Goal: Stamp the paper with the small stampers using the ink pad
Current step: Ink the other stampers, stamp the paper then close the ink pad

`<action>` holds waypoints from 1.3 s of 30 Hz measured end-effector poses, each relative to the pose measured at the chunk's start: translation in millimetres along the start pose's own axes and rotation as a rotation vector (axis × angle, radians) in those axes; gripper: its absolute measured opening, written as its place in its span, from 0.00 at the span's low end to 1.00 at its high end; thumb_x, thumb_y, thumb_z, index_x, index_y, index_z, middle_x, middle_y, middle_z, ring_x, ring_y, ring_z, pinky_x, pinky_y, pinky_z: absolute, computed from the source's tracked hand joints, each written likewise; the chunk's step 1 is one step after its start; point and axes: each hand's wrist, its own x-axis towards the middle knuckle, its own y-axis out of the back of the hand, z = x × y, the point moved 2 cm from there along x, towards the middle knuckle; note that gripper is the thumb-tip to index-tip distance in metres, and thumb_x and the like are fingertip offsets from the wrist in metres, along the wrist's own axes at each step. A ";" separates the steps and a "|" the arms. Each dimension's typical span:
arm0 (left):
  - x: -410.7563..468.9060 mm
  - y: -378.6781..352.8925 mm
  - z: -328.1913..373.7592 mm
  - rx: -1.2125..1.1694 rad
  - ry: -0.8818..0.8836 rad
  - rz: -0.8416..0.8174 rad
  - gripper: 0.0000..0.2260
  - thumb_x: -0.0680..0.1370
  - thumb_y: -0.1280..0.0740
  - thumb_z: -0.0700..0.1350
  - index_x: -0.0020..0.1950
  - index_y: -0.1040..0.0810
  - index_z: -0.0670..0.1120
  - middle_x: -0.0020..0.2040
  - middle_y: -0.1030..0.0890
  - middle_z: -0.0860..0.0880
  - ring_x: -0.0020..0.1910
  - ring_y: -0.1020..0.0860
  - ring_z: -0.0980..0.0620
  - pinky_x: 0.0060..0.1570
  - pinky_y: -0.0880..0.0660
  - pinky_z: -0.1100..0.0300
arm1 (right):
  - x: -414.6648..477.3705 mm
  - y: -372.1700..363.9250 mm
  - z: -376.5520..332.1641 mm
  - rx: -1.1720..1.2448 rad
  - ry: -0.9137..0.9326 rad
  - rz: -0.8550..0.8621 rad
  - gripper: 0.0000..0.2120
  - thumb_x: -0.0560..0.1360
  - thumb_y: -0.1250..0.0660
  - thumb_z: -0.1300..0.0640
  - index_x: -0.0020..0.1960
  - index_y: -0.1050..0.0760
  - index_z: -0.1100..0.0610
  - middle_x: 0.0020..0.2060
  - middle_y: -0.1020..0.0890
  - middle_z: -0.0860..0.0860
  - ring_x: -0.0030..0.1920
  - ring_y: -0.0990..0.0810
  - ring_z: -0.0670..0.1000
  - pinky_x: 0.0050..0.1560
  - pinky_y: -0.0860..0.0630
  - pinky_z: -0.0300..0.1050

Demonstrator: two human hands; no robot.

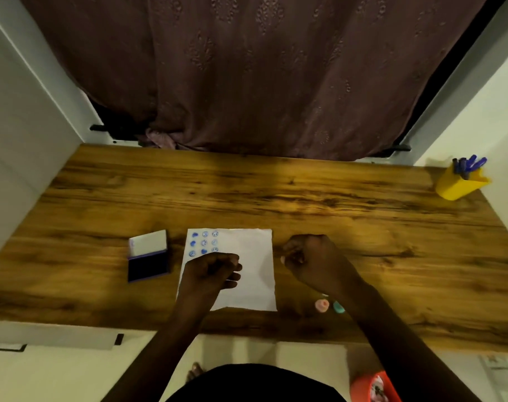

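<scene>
Stamping the paper (247, 274) on the wooden desk (247, 198), with nine blue marks filling its top-left corner.
To print cleanly, the person should pin the sheet and press straight down; the left hand (210, 271) rests curled on it, the right hand (313, 258) is fisted beside it, contents unclear; ink pad (148, 264) lies open left, spare stampers (322, 305) near the wrist.

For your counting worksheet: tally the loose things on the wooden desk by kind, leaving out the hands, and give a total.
White paper sheet with blue stamp marks: 1
Open dark-blue ink pad: 1
Small stampers, pink and teal: 2
Yellow pen holder: 1
Total: 5
</scene>
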 end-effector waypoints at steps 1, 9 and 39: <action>1.8 8.8 -0.5 -0.002 0.002 0.024 0.05 0.80 0.27 0.40 0.50 0.14 0.50 0.45 0.10 0.46 0.44 0.11 0.45 0.39 0.15 0.61 | 5.1 -5.9 -8.6 0.033 0.012 0.004 0.11 0.76 0.29 0.52 0.57 0.16 0.52 0.51 0.13 0.46 0.49 0.15 0.45 0.51 0.17 0.43; 8.1 89.8 -2.4 0.025 -0.061 0.235 0.06 0.79 0.27 0.39 0.50 0.16 0.50 0.46 0.11 0.49 0.45 0.12 0.46 0.39 0.15 0.58 | 50.3 -64.3 -69.7 0.305 -0.012 0.015 0.11 0.75 0.26 0.48 0.56 0.15 0.49 0.51 0.13 0.43 0.45 0.17 0.37 0.45 0.25 0.26; 74.3 221.3 -13.9 -0.026 0.130 0.128 0.12 0.86 0.40 0.45 0.53 0.16 0.50 0.49 0.14 0.50 0.47 0.16 0.54 0.41 0.20 0.66 | 144.1 -199.5 -190.1 0.247 -0.167 -0.151 0.15 0.81 0.37 0.57 0.66 0.22 0.54 0.65 0.18 0.54 0.64 0.19 0.58 0.55 0.26 0.41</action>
